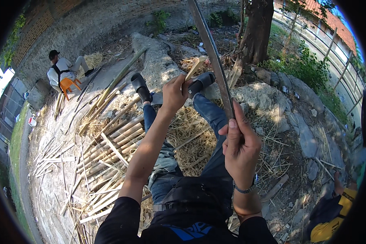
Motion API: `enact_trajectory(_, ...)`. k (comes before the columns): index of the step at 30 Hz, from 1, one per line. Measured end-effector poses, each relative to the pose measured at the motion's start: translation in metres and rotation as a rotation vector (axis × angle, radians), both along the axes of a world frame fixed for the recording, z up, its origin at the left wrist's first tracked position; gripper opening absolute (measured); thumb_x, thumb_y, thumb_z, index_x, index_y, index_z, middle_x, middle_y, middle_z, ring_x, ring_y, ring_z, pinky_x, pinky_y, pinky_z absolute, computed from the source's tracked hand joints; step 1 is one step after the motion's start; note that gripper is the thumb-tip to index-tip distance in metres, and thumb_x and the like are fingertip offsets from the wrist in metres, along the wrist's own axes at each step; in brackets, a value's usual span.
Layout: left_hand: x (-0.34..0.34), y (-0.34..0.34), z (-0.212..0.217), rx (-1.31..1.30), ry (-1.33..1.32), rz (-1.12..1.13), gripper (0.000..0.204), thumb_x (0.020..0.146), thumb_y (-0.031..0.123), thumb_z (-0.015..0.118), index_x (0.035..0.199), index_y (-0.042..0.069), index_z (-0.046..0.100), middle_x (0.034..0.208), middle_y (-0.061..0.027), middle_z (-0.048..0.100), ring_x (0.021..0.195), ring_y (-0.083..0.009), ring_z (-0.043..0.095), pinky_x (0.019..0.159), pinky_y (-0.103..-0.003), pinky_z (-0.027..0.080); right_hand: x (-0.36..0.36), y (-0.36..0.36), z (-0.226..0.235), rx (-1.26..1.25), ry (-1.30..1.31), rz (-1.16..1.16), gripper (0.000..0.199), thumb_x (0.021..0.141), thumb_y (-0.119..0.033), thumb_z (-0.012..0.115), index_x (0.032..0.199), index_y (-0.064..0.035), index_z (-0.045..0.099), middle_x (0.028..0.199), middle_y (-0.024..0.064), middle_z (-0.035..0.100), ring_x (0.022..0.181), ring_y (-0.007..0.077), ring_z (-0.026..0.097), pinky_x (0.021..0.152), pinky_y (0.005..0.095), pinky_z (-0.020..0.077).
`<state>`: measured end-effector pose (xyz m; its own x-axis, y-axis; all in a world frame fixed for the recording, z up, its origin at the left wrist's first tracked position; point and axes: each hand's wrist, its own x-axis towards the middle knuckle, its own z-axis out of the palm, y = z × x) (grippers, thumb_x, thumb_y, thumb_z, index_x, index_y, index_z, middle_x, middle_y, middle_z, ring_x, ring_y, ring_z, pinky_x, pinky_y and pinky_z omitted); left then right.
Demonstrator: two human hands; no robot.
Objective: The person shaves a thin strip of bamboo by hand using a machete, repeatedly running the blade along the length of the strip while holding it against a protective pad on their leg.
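Observation:
My left hand (174, 94) is closed around a short pale strip of split bamboo (197, 65), whose pointed end sticks up past the fingers. My right hand (242, 151) grips the lower end of a long, dark machete-like blade (212, 51), thumb and index finger pressed along it. Any handle is hidden in the palm. The blade rises up and to the left, out of the picture's top edge, just right of the bamboo strip and apart from it. Below the left hand, my legs in blue jeans (210, 110) are spread over a heap of pale shavings (195, 148).
Several bamboo poles (122, 140) and split strips (103, 199) lie at my left. Rocks (264, 97) and a tree trunk (257, 30) stand ahead to the right. A person sits on an orange chair (69, 84) at the far left; yellow-and-dark clothing (333, 219) shows at the lower right.

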<state>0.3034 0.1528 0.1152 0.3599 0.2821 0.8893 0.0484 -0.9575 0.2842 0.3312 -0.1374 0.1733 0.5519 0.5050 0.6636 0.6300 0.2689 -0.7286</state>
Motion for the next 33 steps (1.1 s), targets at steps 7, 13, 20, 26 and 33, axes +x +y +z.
enact_trajectory(7, -0.001, -0.004, 0.003, -0.081, 0.094, 0.028, 0.006, 0.096, 0.007, 0.069, 0.098, 0.003, 0.072, 0.084, -0.0184, 0.072, 0.074, -0.0391, 0.070, 0.063, -0.044, 0.052, -0.002, -0.005, 0.006, -0.027, 0.080, 0.051, 0.039, 0.108, -0.011, 0.057, 0.146, -0.0047, 0.059, 0.087, 0.0077, 0.072, 0.072, 0.0100, 0.069, 0.059, 0.0246, 0.0538)
enact_trajectory(13, -0.005, -0.015, 0.021, -0.005, 0.056, 0.018, 0.010, 0.098, 0.010, 0.069, 0.105, 0.003, 0.069, 0.083, -0.0155, 0.072, 0.072, -0.0358, 0.071, 0.062, -0.042, 0.053, -0.002, 0.002, -0.001, 0.023, -0.001, 0.019, 0.040, 0.111, -0.017, 0.052, 0.150, -0.0082, 0.055, 0.075, 0.0001, 0.063, 0.054, 0.0003, 0.047, 0.047, 0.0210, 0.0375)
enact_trajectory(20, 0.010, -0.053, 0.069, -0.043, -0.187, -0.231, 0.008, 0.102, 0.004, 0.061, 0.105, -0.001, 0.066, 0.093, -0.0109, 0.078, 0.085, -0.0213, 0.078, 0.072, -0.032, 0.059, 0.002, -0.001, 0.004, 0.025, -0.078, 0.004, 0.041, 0.111, -0.016, 0.051, 0.150, -0.0060, 0.054, 0.074, 0.0007, 0.063, 0.052, -0.0002, 0.046, 0.044, 0.0204, 0.0357)
enact_trajectory(26, 0.008, -0.044, 0.063, -0.021, -0.199, -0.238, 0.010, 0.097, 0.003, 0.066, 0.107, 0.001, 0.068, 0.088, -0.0120, 0.076, 0.078, -0.0257, 0.077, 0.065, -0.035, 0.058, -0.004, -0.004, 0.002, 0.300, -0.073, -0.036, 0.041, 0.111, -0.015, 0.049, 0.149, -0.0024, 0.054, 0.074, 0.0021, 0.065, 0.050, 0.0005, 0.047, 0.042, 0.0197, 0.0356)
enact_trajectory(33, 0.003, -0.048, 0.054, -0.015, -0.148, -0.196, 0.011, 0.096, 0.001, 0.067, 0.107, 0.002, 0.068, 0.089, -0.0114, 0.077, 0.078, -0.0254, 0.077, 0.065, -0.035, 0.058, 0.004, 0.005, -0.002, -0.055, -0.055, -0.021, 0.040, 0.107, -0.011, 0.059, 0.146, -0.0044, 0.058, 0.076, 0.0048, 0.065, 0.063, 0.0085, 0.062, 0.055, 0.0267, 0.0482)
